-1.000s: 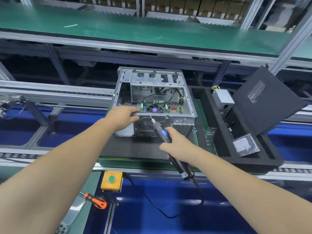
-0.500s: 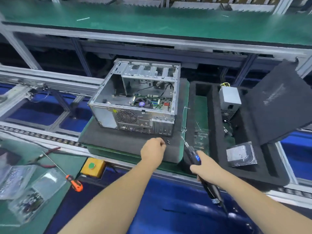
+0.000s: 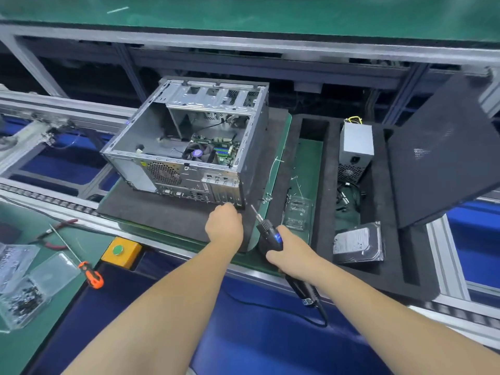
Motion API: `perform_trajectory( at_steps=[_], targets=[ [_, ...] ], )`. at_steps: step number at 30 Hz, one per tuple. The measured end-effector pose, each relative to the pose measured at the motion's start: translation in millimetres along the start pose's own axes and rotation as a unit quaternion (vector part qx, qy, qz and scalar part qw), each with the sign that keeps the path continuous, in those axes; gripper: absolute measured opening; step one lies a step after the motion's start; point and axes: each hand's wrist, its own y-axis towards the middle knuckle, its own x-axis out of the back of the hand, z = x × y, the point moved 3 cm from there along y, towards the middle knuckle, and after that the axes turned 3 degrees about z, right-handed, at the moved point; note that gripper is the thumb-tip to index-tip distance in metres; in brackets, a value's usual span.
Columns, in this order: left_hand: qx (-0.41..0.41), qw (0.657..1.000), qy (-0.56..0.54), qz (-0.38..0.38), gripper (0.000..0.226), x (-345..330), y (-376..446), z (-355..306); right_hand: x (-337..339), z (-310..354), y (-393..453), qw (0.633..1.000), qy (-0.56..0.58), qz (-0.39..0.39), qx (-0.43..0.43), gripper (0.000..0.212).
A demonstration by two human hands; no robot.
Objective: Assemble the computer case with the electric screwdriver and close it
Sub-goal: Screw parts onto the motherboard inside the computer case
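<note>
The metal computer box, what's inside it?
Inside the open computer case sit a green circuit board, a round fan and black wires. The space under the drive rack is shadowed, so anything there stays hidden.

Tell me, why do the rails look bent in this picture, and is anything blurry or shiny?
Head view: the wide-angle lens bows the conveyor rail and stretches both forearms toward the corners. Head view: the whole frame is slightly soft, so the small screws beside the computer case are hard to make out. Head view: even overhead light, faint sheen on the hard drive, no hard shadows.
</note>
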Motion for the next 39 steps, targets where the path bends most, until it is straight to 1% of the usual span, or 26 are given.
perform_trajectory(
  at_steps=[3,5,7,9,11,13,15,16,17,18,19,20,22,23,24,25,26,29,31,33,36,37,39],
  targets=[
    [0.002,1.000,0.028,0.013,0.015,1.2,-1.0,-3.6,4.8,6.5,-1.1,1.000,-0.001,0.007,0.007,0.031],
    [-0.005,0.999,0.045,0.021,0.018,2.7,-2.5,-3.9,9.1,11.9,-2.4,1.000,-0.003,0.009,0.010,0.035],
    [-0.010,0.999,0.045,0.028,0.021,5.1,-2.5,-3.3,14.2,18.2,-3.3,1.000,-0.007,0.010,0.015,0.033],
    [-0.014,0.999,0.032,0.032,0.021,6.7,-1.0,-1.2,18.8,24.3,-3.5,1.000,-0.009,0.012,0.020,0.026],
    [-0.017,0.999,0.008,0.028,0.020,7.6,0.8,3.3,23.1,29.7,-3.1,1.000,-0.013,0.011,0.026,0.020],
    [-0.020,0.999,-0.025,0.015,0.019,10.1,2.2,8.6,26.3,34.0,-2.4,0.999,-0.019,0.011,0.029,0.020],
    [-0.025,0.995,-0.100,-0.003,0.020,17.9,1.9,12.5,27.7,38.9,-1.9,0.999,-0.018,0.016,0.028,0.019],
    [-0.020,0.986,-0.164,-0.012,0.019,24.1,0.5,14.6,28.4,42.2,-2.2,0.999,-0.016,0.017,0.028,0.019],
    [-0.008,0.970,-0.244,-0.019,0.017,32.1,-1.6,16.8,29.3,46.6,-2.5,0.999,-0.015,0.017,0.029,0.020],
    [0.008,0.942,-0.336,-0.018,0.016,40.8,-3.7,19.3,30.5,52.9,-3.0,0.999,-0.019,0.016,0.029,0.023],
    [0.024,0.901,-0.433,-0.008,0.016,50.2,-5.8,22.4,31.9,60.9,-4.2,0.999,-0.028,0.014,0.029,0.029],
    [0.040,0.852,-0.523,0.006,0.017,60.5,-7.5,25.9,33.0,71.0,-5.2,0.999,-0.038,0.010,0.034,0.036],
    [0.062,0.748,-0.660,0.027,0.016,84.2,-11.3,34.7,32.7,94.2,-6.6,0.997,-0.053,-0.005,0.056,0.051],
    [0.067,0.701,-0.710,0.028,0.014,97.4,-13.5,39.3,31.3,106.8,-7.3,0.996,-0.061,-0.010,0.071,0.056],
    [0.067,0.662,-0.746,0.025,0.012,110.6,-15.8,44.4,28.8,120.0,-8.7,0.994,-0.072,-0.012,0.085,0.059],
    [0.063,0.638,-0.767,0.018,0.011,123.6,-17.6,49.5,25.8,133.4,-10.9,0.992,-0.082,-0.012,0.097,0.062],
    [0.053,0.629,-0.776,0.012,0.010,136.2,-19.5,55.1,22.1,146.7,-13.3,0.990,-0.087,-0.007,0.107,0.065],
    [0.024,0.630,-0.776,0.006,0.007,169.3,-23.8,71.3,11.8,180.9,-20.2,0.986,-0.103,0.008,0.131,0.066],
    [0.016,0.625,-0.780,0.006,0.005,188.3,-25.3,84.6,5.5,200.4,-25.3,0.983,-0.119,0.009,0.140,0.058],
    [0.007,0.615,-0.788,0.015,0.010,203.7,-25.6,97.6,-0.4,217.2,-30.4,0.980,-0.134,0.007,0.145,0.049],
    [0.000,0.603,-0.797,0.033,0.015,218.9,-27.6,113.5,-9.1,237.5,-37.0,0.979,-0.129,-0.004,0.155,0.036],
    [-0.003,0.603,-0.797,0.040,0.017,221.7,-29.0,117.3,-12.4,241.8,-39.7,0.980,-0.122,-0.012,0.158,0.035],
    [-0.007,0.603,-0.796,0.050,0.020,225.9,-31.3,123.3,-20.7,248.8,-45.2,0.982,-0.103,-0.031,0.155,0.047]
  ],
)
